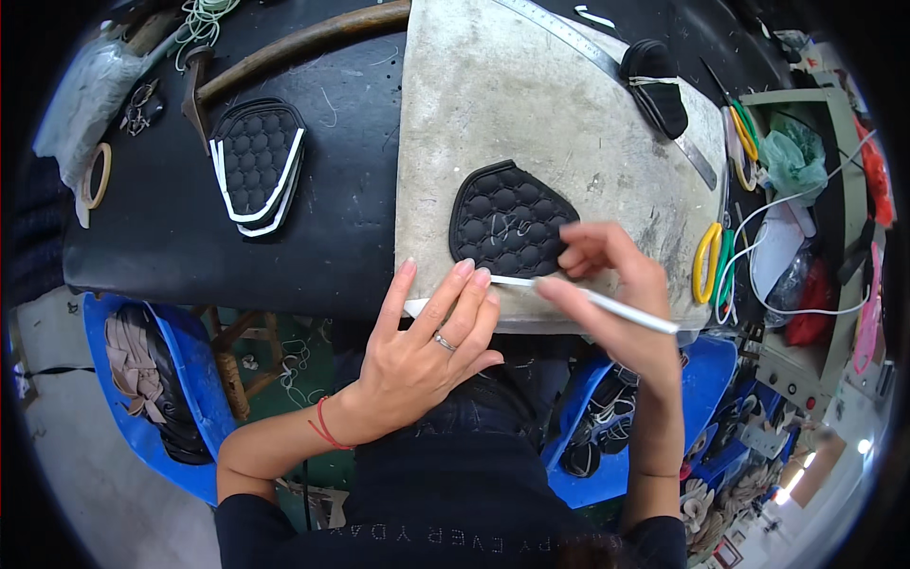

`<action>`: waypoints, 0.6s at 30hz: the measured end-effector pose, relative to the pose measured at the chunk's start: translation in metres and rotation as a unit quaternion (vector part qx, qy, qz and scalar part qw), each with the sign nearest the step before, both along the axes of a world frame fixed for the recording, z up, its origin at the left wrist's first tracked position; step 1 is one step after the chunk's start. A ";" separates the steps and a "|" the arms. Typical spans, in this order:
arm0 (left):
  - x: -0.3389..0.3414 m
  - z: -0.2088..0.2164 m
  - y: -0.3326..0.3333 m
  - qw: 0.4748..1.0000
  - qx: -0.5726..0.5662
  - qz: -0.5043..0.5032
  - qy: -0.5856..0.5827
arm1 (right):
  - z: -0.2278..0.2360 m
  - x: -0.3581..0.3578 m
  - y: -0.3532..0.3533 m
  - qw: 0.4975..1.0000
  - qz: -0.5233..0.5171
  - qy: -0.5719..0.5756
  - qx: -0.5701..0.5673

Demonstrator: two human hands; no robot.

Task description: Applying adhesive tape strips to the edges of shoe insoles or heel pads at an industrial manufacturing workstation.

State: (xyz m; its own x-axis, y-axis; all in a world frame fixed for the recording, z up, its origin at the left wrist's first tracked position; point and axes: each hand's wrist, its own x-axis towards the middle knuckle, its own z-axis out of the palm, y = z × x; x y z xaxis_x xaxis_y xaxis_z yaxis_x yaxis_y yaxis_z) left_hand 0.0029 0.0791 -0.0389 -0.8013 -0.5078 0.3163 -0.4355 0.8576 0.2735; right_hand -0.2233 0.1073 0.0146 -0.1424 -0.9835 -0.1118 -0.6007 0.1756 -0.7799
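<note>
Around you: hammer and a stack of white-edged quilted pads on the black bench top, left of the pale board. Steel ruler and a black bundle at the board's far right, well apart from your work. Yellow-handled scissors at its right edge. Blue bins below, either side of you.

Black quilted pad lies flat on the board, near edge; your right hand overlaps its lower right corner.

Grip: your left hand has fingers extended, clasping nothing, tips down at the white strip along the pad's lower edge. Your right hand is half-curled and blurred at the strip; can't tell if it's pinching.

Writing: pale handwritten marks on the pad, dotted lettering on your dark shirt.
</note>
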 end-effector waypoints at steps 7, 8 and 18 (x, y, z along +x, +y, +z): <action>-0.015 0.002 0.001 0.999 -0.029 0.033 -0.007 | -0.004 -0.020 0.006 0.999 0.020 0.030 -0.018; -0.019 0.002 0.002 0.999 -0.031 0.033 -0.008 | -0.006 -0.019 0.006 0.998 0.030 0.051 -0.029; -0.017 0.013 -0.008 0.999 0.040 -0.011 -0.012 | -0.018 0.034 0.023 0.958 0.034 0.222 -0.177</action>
State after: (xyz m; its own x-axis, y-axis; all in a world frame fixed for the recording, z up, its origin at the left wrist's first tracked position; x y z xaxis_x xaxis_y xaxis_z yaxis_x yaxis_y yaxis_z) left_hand -0.0146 0.0711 -0.0262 -0.8188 -0.5135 0.2566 -0.4243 0.8425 0.3320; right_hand -0.1890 0.1305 -0.0030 -0.0319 -0.9572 0.2878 -0.8876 -0.1052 -0.4484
